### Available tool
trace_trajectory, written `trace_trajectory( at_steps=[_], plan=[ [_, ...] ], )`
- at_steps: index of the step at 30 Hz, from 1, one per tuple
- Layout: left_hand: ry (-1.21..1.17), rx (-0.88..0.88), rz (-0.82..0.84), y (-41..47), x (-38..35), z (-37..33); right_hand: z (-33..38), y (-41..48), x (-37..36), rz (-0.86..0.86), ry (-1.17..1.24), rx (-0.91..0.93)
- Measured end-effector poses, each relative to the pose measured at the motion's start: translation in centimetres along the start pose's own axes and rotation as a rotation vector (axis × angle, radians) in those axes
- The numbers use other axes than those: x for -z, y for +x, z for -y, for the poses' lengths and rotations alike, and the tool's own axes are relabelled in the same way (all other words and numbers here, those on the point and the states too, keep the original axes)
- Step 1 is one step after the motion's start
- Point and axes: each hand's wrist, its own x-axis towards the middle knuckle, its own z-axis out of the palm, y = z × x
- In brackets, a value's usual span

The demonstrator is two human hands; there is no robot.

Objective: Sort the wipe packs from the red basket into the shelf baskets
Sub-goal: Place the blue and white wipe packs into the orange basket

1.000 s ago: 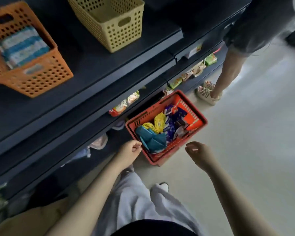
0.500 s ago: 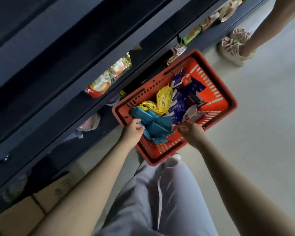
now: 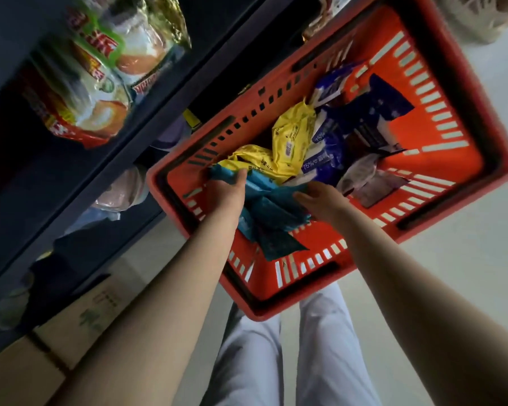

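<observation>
Head view: the red basket sits on the pale floor just beside the dark shelf on the left, and both arms reach down into its near-left corner. The wipe packs lie loose inside it. A heap of teal packs is nearest, yellow packs are behind them, blue packs are farther right, and one pale pack lies by the right wall.

The left hand grips the far-left teal pack, with its thumb laid over the top edge and the other fingers hidden beneath. The right hand rests on the right side of the teal heap. Its fingers point left onto the wrapper, but whether they pinch it or only touch it I cannot tell.

The step in hand looks like the pick-up — choosing teal packs out of the mixed pile. None of the shelf baskets shows here, only snack bags on the shelf and a cardboard box below.

The next move probably calls for a firm hold on the slippery wrappers and a clean lift clear of the basket rim without dragging the yellow packs along. The person must then rise to find the basket that takes teal — the wrappers overlap, so the packs may need separating first.
</observation>
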Motion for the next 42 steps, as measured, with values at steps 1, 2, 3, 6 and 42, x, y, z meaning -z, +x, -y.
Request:
trace_trajectory(
  at_steps=[1, 2, 3, 6, 42],
  plan=[
    [-0.010, -0.001, -0.017, 0.4, -0.1, 0.3, 0.0, 0.2, -0.2, 0.008, 0.008, 0.008],
    [-0.009, -0.009, -0.036, 0.5, -0.1, 0.4, 0.1, 0.3, -0.3, 0.014, 0.024, 0.012],
    [-0.001, -0.025, -0.047, 0.6, -0.1, 0.5, 0.1, 0.4, -0.4, 0.018, 0.044, 0.012],
    [-0.091, -0.022, -0.039, 2.4, -0.5, 1.9, -0.2, 0.3, -0.6, -0.002, 0.094, 0.008],
    [-1.243, -0.448, 0.068, -42.0, 38.5, 1.9, 22.5, -47.8, 1.9, 0.261, 0.910, 0.670]
  ],
)
